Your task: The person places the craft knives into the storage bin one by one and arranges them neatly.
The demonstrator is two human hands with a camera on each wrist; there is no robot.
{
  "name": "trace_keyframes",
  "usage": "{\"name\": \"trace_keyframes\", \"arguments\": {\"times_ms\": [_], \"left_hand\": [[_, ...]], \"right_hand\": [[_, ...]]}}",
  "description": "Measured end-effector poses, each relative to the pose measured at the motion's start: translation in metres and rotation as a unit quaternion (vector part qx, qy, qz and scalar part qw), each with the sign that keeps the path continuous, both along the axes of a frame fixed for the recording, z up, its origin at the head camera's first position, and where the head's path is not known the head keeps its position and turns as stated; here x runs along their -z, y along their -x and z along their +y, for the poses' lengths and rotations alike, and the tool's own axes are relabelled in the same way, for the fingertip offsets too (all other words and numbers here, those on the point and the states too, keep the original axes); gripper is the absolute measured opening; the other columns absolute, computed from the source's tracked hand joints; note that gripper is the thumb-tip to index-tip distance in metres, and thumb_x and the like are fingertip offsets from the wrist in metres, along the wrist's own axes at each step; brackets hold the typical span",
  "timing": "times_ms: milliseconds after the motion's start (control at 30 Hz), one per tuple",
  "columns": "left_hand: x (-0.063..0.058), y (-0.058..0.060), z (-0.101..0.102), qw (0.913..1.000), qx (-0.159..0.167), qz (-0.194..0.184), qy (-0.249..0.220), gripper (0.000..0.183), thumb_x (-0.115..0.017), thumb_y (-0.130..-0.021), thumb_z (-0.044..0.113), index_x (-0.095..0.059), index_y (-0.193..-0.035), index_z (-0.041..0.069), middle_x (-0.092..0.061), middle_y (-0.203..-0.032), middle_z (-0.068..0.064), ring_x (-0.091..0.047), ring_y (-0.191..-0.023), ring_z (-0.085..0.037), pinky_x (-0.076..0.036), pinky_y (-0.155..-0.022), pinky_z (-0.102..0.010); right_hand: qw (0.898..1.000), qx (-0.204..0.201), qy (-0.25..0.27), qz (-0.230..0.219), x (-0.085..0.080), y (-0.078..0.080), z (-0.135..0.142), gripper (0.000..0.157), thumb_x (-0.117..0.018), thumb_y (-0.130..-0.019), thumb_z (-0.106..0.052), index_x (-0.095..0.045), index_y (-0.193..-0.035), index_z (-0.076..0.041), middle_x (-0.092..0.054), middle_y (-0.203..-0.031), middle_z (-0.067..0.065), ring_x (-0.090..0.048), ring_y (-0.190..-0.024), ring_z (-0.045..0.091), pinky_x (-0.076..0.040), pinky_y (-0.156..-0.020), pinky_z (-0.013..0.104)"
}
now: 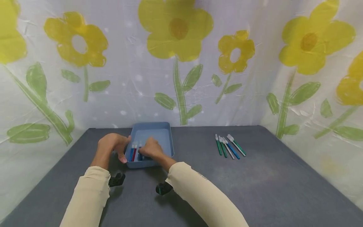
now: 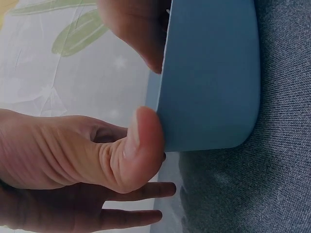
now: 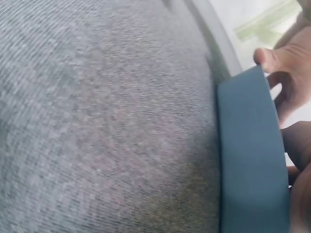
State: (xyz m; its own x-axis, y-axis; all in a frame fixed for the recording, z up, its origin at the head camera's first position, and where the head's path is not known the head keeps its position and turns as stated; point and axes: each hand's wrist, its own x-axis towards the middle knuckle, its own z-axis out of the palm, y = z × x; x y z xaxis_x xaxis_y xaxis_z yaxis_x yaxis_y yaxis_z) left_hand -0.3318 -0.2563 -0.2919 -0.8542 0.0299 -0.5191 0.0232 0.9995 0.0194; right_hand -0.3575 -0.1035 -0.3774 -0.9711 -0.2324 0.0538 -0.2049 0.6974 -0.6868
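A shallow blue tray (image 1: 157, 129) stands on the dark table. Inside its near left part lie a blue marker (image 1: 131, 154) and a red marker (image 1: 134, 154), side by side with pale ends toward the back. My right hand (image 1: 152, 148) reaches in over the near wall, its curled fingers pinching a dark blue marker (image 1: 140, 156) beside them. My left hand (image 1: 113, 143) rests against the tray's left side. In the left wrist view its thumb (image 2: 146, 150) touches the near corner, while two other fingers extend past the outside. Right fingertips are hidden in both wrist views.
Several green, blue and white markers (image 1: 228, 146) lie loosely grouped on the table (image 1: 269, 179) to the right. A white curtain (image 1: 127, 63) with painted yellow flowers hangs along the back and sides, close behind the tray.
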Motion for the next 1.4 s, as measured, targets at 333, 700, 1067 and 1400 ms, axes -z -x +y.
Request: {"name": "trace_keyframes", "arguments": {"times_ms": [333, 700, 1067, 1400], "left_hand": [[-0.01, 0.0, -0.003, 0.9999, 0.012, -0.006, 0.0, 0.139, -0.093, -0.074, 0.043, 0.001, -0.166, -0.003, -0.005, -0.17, -0.036, -0.023, -0.157, -0.052, -0.035, -0.119, -0.066], [0.01, -0.008, -0.007, 0.9995, 0.026, -0.006, -0.016, 0.135, -0.091, -0.076, 0.047, -0.004, -0.166, -0.004, -0.013, -0.17, -0.035, -0.025, -0.156, -0.052, -0.034, -0.119, -0.066], [0.017, -0.011, -0.003, 0.9996, 0.021, -0.004, -0.016, 0.135, -0.092, -0.075, 0.047, -0.005, -0.167, -0.002, -0.015, -0.17, -0.034, -0.025, -0.156, -0.051, -0.036, -0.118, -0.066], [0.005, -0.007, -0.003, 0.9998, 0.009, 0.012, -0.009, 0.135, -0.092, -0.075, 0.045, -0.004, -0.168, 0.001, -0.012, -0.171, -0.033, -0.024, -0.157, -0.052, -0.037, -0.116, -0.068]], "right_hand": [[0.999, -0.003, -0.04, 0.029, -0.03, -0.034, 0.001, 0.037, -0.09, -0.084, -0.036, -0.068, -0.07, -0.01, -0.058, -0.065, -0.004, -0.048, -0.061, 0.01, -0.042, -0.062, 0.032], [0.997, -0.07, -0.006, 0.041, -0.011, -0.041, 0.012, 0.036, -0.085, -0.089, -0.03, -0.074, -0.063, -0.009, -0.053, -0.052, -0.01, -0.042, -0.055, 0.006, -0.034, -0.06, 0.028], [0.992, -0.055, 0.075, 0.082, -0.002, -0.039, 0.019, 0.029, -0.076, -0.097, -0.024, -0.078, -0.077, -0.003, -0.067, -0.063, 0.0, -0.048, -0.053, 0.004, -0.038, -0.052, 0.02], [0.967, -0.052, 0.107, 0.226, -0.054, -0.016, 0.084, 0.016, -0.069, -0.102, -0.02, -0.076, -0.101, -0.005, -0.076, -0.085, 0.011, -0.063, -0.07, 0.013, -0.048, -0.066, 0.023]]}}
